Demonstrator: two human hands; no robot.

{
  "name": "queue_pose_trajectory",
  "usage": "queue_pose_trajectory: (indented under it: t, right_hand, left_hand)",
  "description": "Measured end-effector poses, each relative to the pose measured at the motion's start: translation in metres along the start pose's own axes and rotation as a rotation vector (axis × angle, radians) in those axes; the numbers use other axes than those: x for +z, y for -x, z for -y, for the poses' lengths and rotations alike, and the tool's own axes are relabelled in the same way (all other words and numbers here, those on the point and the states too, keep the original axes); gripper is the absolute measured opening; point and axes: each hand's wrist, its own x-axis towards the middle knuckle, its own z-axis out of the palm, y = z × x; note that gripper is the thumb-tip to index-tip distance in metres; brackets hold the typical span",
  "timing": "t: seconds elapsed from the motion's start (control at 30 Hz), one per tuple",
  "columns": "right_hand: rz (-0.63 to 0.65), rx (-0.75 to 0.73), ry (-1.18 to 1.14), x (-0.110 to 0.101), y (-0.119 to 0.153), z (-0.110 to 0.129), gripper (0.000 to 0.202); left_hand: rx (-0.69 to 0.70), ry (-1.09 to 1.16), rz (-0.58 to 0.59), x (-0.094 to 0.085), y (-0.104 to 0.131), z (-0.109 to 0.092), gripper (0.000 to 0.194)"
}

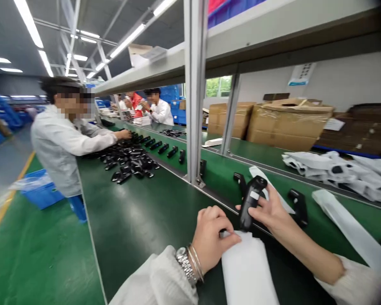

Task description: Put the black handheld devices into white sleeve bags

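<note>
In the head view my right hand (271, 207) grips a black handheld device (247, 216) with a small white label near its top. The device stands nearly upright, its lower end at the mouth of a white flat sleeve (249, 271). My left hand (213, 235), with a watch and bangles at the wrist, pinches the sleeve's upper edge between thumb and fingers. Whether the device's tip is inside the sleeve I cannot tell. Just beyond my right hand lie another black device (239, 182) and a further one (299, 207) on the green surface.
A metal post (195, 97) rises from the bench ahead. White sleeves (346, 220) and a crumpled white pile (333, 171) lie right. A co-worker (60, 135) stands left by a heap of black parts (131, 163). Cardboard boxes (285, 125) stand behind; a shelf (273, 34) hangs overhead.
</note>
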Motion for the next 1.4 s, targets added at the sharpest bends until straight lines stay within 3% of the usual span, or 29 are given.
queue_pose_trajectory:
  t: [0.17,0.33,0.43,0.5,0.6,0.73,0.83,0.9,0.97,1.03,1.13,1.2,1.3,1.4]
  right_hand:
    - [0.061,-0.068,-0.031,0.0,0.004,-0.013,0.088]
    - [0.232,-0.135,0.183,0.015,0.018,-0.019,0.034]
    - [0.465,-0.002,0.132,0.026,0.03,-0.023,0.037]
    - [0.511,0.068,0.116,0.027,0.028,-0.023,0.037]
    - [0.287,-0.047,0.316,0.012,0.001,-0.01,0.033]
    - [-0.132,-0.27,0.829,-0.03,-0.069,0.023,0.028]
    - [-0.259,-0.287,0.976,-0.058,-0.118,0.037,0.021]
    - [-0.281,-0.283,1.047,-0.062,-0.141,0.033,0.012]
    - [-0.244,-0.285,1.115,-0.052,-0.158,0.02,0.012]
    - [-0.141,-0.281,1.156,-0.028,-0.173,0.001,0.03]
    - [0.028,-0.239,1.175,0.017,-0.194,-0.03,0.046]
    - [0.082,-0.187,1.169,0.041,-0.207,-0.047,0.043]
    - [0.048,-0.1,1.124,0.058,-0.22,-0.061,0.031]
    - [-0.051,-0.032,1.007,0.055,-0.224,-0.058,0.029]
  left_hand:
    - [0.008,0.095,0.039,0.0,-0.002,-0.011,0.017]
    - [0.04,0.146,-0.076,-0.002,0.0,-0.02,0.01]
    - [0.0,0.147,-0.196,-0.002,-0.001,-0.02,0.011]
    - [-0.043,0.166,-0.235,-0.002,-0.004,-0.016,0.011]
    - [-0.112,0.17,-0.222,-0.002,-0.009,-0.006,0.015]
    - [-0.209,-0.048,-0.08,-0.006,-0.011,0.003,0.016]
    - [-0.232,-0.232,0.089,-0.007,-0.009,0.004,0.017]
    - [-0.232,-0.262,0.177,-0.005,-0.007,0.003,0.02]
    - [-0.21,-0.248,0.224,-0.003,-0.006,0.001,0.014]
    - [-0.164,-0.231,0.219,0.0,-0.006,0.001,0.009]
    - [-0.095,-0.234,0.173,0.002,-0.007,0.002,0.021]
    - [-0.06,-0.257,0.166,0.002,-0.009,0.003,0.024]
    - [-0.025,-0.293,0.195,0.003,-0.01,0.004,0.03]
    - [-0.021,-0.269,0.219,0.004,-0.01,0.002,0.02]
